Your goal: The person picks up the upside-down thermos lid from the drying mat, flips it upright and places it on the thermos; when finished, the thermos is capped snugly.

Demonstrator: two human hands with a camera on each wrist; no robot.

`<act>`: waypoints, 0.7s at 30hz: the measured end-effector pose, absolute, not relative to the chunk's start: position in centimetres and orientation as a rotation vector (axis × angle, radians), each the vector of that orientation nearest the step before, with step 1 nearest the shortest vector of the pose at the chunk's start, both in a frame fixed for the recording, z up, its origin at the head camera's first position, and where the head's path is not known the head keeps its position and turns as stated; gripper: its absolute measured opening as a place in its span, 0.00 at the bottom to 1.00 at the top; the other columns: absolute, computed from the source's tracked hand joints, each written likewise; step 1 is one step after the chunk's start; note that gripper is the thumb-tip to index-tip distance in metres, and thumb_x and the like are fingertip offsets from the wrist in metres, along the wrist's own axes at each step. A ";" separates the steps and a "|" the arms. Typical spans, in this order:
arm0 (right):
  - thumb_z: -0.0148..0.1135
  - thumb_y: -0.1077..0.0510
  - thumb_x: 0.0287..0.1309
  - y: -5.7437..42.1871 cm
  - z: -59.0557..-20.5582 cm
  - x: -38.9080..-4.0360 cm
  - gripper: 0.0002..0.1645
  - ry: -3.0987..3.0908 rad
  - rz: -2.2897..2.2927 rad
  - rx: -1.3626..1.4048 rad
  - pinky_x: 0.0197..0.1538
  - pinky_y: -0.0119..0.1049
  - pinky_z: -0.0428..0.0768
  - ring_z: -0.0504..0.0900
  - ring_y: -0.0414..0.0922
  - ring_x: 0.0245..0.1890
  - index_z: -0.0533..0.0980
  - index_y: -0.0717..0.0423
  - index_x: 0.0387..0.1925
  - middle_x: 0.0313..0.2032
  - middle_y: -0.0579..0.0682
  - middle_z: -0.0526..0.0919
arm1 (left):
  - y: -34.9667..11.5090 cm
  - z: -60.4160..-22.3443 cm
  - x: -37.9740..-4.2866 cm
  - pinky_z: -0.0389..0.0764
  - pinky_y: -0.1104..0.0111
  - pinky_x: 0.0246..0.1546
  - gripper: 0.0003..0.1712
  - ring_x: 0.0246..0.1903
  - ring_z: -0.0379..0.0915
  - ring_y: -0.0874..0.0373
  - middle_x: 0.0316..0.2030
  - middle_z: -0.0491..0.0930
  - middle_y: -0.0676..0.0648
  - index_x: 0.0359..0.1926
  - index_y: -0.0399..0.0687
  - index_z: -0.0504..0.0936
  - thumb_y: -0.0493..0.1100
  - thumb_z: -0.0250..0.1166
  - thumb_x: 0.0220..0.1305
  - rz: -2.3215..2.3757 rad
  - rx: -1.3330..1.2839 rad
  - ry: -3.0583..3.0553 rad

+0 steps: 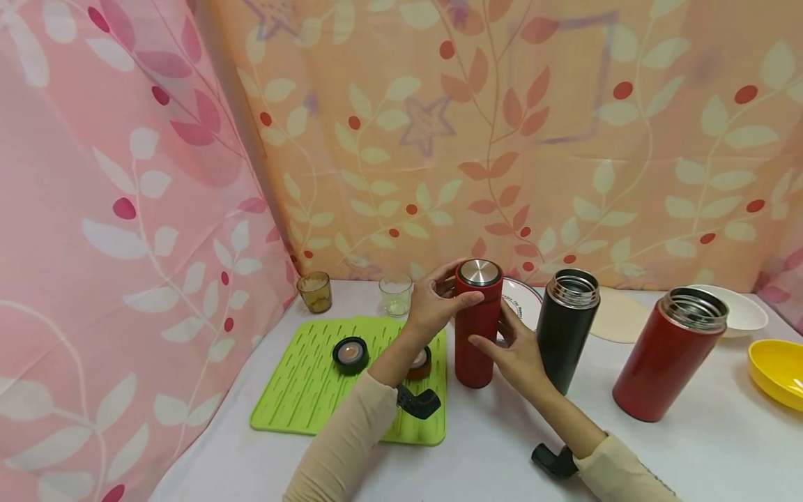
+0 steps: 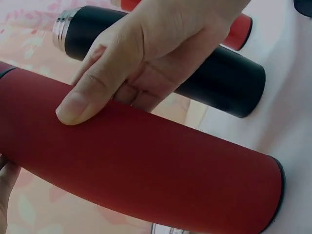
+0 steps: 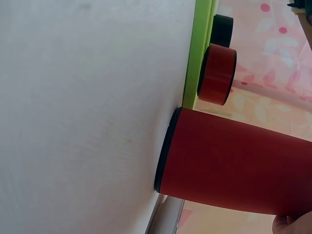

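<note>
A slim red thermos (image 1: 475,348) stands upright on the white table, its lid (image 1: 479,273) with a steel top in place. My left hand (image 1: 433,303) holds it round the lid and upper part from the left. Lower down, my right hand (image 1: 521,352) grips the body from the right; its thumb lies across the red side in the left wrist view. Just right of it is an open black flask (image 1: 567,328) with a bare steel neck. Farther right stands a wider open red flask (image 1: 668,362). A black lid (image 1: 350,355) and a red lid (image 3: 218,74) lie on the green drying mat (image 1: 295,404).
An amber glass (image 1: 315,293) and a clear glass (image 1: 396,301) stand behind the mat. A printed plate (image 1: 525,300) is partly hidden behind the flasks. At the right are a beige round mat (image 1: 617,317), a white bowl (image 1: 746,310) and a yellow bowl (image 1: 778,373). Patterned curtains (image 1: 376,174) enclose the table.
</note>
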State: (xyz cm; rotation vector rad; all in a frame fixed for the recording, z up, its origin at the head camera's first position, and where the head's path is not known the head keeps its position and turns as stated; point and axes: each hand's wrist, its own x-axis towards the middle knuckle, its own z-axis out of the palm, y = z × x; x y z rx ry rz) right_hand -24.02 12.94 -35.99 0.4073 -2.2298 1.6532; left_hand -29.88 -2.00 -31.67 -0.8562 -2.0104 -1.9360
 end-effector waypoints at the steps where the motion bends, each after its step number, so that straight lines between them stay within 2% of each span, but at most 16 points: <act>1: 0.66 0.62 0.51 12.9 -36.0 -24.0 0.46 -2.229 1.655 0.408 0.56 0.51 0.72 0.71 0.58 0.59 0.53 0.57 0.68 0.62 0.61 0.67 | -2.1 -31.7 -29.9 0.77 0.68 0.51 0.37 0.51 0.76 0.52 0.53 0.76 0.40 0.59 0.40 0.70 0.46 0.72 0.47 -1.951 -0.860 -2.009; 7: 0.66 0.62 0.51 12.9 -36.1 -24.1 0.46 -2.215 1.674 0.409 0.56 0.51 0.72 0.71 0.58 0.58 0.54 0.58 0.68 0.62 0.61 0.67 | -2.3 -31.7 -30.0 0.75 0.67 0.53 0.32 0.52 0.75 0.52 0.54 0.75 0.40 0.59 0.46 0.72 0.40 0.70 0.51 -2.028 -0.837 -2.028; 14: 0.67 0.61 0.49 12.8 -36.1 -24.2 0.45 -2.210 1.662 0.397 0.55 0.50 0.73 0.73 0.57 0.57 0.56 0.57 0.67 0.61 0.60 0.68 | -3.1 -31.9 -29.6 0.75 0.66 0.54 0.28 0.54 0.73 0.51 0.54 0.75 0.39 0.59 0.43 0.71 0.35 0.64 0.56 -2.043 -0.915 -1.974; 21: 0.67 0.61 0.50 12.9 -36.1 -24.2 0.46 -2.193 1.699 0.392 0.55 0.51 0.73 0.72 0.56 0.58 0.55 0.57 0.68 0.62 0.59 0.68 | -5.3 -32.3 -29.2 0.77 0.68 0.50 0.23 0.50 0.76 0.53 0.50 0.76 0.35 0.55 0.38 0.73 0.40 0.63 0.59 -2.027 -0.953 -1.905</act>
